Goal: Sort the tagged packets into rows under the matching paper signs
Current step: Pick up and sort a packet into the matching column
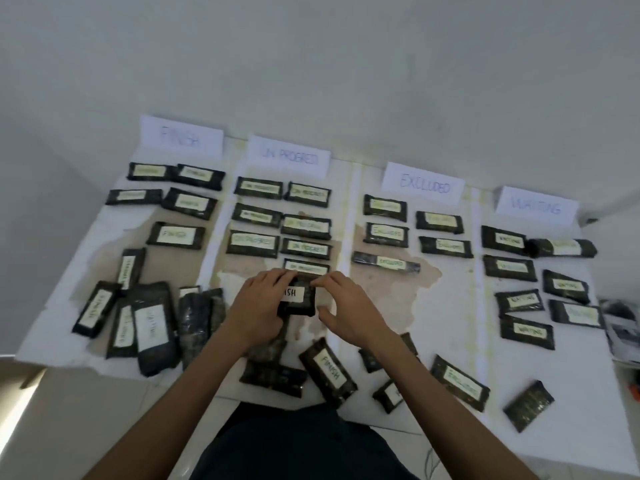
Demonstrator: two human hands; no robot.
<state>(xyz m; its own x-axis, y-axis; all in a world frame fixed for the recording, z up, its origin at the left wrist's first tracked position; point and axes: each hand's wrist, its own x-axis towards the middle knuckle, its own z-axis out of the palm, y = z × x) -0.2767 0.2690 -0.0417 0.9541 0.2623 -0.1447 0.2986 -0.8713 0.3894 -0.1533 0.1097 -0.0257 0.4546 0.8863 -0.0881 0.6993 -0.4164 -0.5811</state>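
Note:
A dark packet tagged FINISH (pixel 298 301) is held in front of me, over the near end of the ON PROGRESS column. My left hand (pixel 258 308) grips its left side and covers part of the tag. My right hand (pixel 341 308) pinches its right edge between thumb and fingers. Four paper signs stand at the wall: FINISH (pixel 181 136), ON PROGRESS (pixel 289 157), EXCLUDED (pixel 422 183) and WAITING (pixel 536 204). Rows of tagged packets lie under each sign.
A loose pile of packets (pixel 145 323) lies near left, one tagged WAITING. More loose packets lie at the near edge: a FINISH packet (pixel 327 370), an EXCLUDED packet (pixel 460 382) and a face-down packet (pixel 528 405). Papers (pixel 623 327) sit at the far right.

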